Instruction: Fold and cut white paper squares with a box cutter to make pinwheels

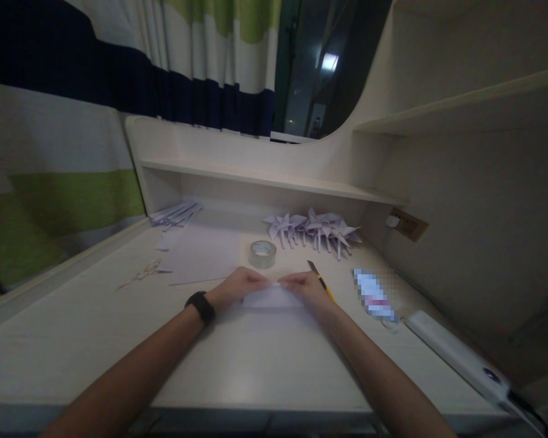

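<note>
Two bare hands close together over the middle of the surface [256, 371], left hand [240, 283] on one side and right hand [308, 289] on the other; fingers of both closed in a pinch on the far edge of a piece of white paper [271, 298], held low between them; too dim to tell whether touching the surface below; on the left wrist, a black watch [202, 307].

By the clock, centred on that paper: near twelve, just beyond the fingers, a roll of clear tape [262, 261]; at one, farther back, a cluster of white pinwheels [319, 228] below a shelf [256, 176]; at two, a yellow-and-black utility knife [322, 280], partly hidden by the right hand; at ten, larger white sheets [205, 249], with thin paper sticks [178, 213] beyond; between nine and ten, scissors [148, 269] near the sheets; at three, a pixelated object [374, 295], too obscured to name; between three and four, a white power strip [456, 350].
</note>
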A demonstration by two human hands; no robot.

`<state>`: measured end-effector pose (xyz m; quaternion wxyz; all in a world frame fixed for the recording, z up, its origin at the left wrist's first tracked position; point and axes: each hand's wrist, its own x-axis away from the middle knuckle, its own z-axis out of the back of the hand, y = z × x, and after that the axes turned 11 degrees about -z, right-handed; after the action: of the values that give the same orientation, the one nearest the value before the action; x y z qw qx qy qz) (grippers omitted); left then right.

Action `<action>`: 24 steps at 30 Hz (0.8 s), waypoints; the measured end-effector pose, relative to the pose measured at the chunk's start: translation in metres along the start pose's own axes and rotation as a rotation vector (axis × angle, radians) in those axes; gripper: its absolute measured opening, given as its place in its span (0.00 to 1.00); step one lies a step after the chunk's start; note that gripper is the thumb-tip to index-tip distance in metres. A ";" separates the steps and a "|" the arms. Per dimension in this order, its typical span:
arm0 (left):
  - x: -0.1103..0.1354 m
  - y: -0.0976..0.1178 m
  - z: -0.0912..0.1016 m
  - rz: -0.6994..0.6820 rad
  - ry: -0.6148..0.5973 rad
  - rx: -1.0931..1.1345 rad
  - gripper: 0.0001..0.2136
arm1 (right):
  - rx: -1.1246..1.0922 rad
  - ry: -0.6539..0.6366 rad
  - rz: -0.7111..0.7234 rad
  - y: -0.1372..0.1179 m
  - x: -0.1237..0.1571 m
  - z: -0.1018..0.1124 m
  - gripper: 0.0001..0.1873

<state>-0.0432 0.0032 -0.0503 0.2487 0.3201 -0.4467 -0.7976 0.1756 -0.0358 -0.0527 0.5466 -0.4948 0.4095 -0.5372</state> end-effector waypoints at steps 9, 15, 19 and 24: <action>-0.003 -0.002 -0.001 0.046 0.102 0.017 0.17 | -0.159 -0.122 -0.087 -0.003 0.000 -0.001 0.17; -0.003 0.000 -0.001 0.044 0.098 -0.014 0.17 | -0.028 -0.134 -0.112 -0.001 -0.001 0.004 0.18; -0.001 0.003 0.000 0.055 0.113 0.014 0.22 | 0.001 -0.128 -0.087 0.002 -0.002 0.006 0.20; 0.003 0.002 0.000 0.061 0.008 0.112 0.23 | -0.006 -0.160 -0.086 0.003 -0.003 0.009 0.22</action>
<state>-0.0447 0.0005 -0.0497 0.2567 0.3228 -0.4991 -0.7621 0.1847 -0.0317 -0.0545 0.5527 -0.5548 0.3446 -0.5177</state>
